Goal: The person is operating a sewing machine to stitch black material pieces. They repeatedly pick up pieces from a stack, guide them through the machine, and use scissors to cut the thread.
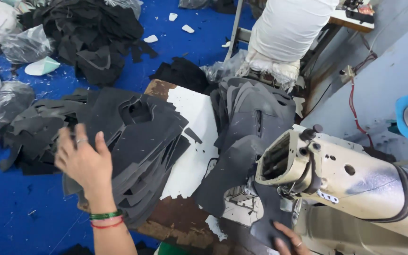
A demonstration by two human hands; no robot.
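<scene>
Covering worn table (192, 111): fabric pieces (142, 141), seemingly.

Single head cam, looking steeply down and slightly forward from above the tabletop (192, 118), close range. Left hand (83, 160) sits lower left, sewing machine (350, 182) fills lower right very near the lens, blue floor (20, 208) runs up the left and top. No second view.

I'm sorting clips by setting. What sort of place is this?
Most likely a garment or footwear stitching workshop. An industrial sewing machine stands at the worktable, stacks of cut dark fabric pieces cover it and the blue floor, and the left hand rests on one stack.
</scene>
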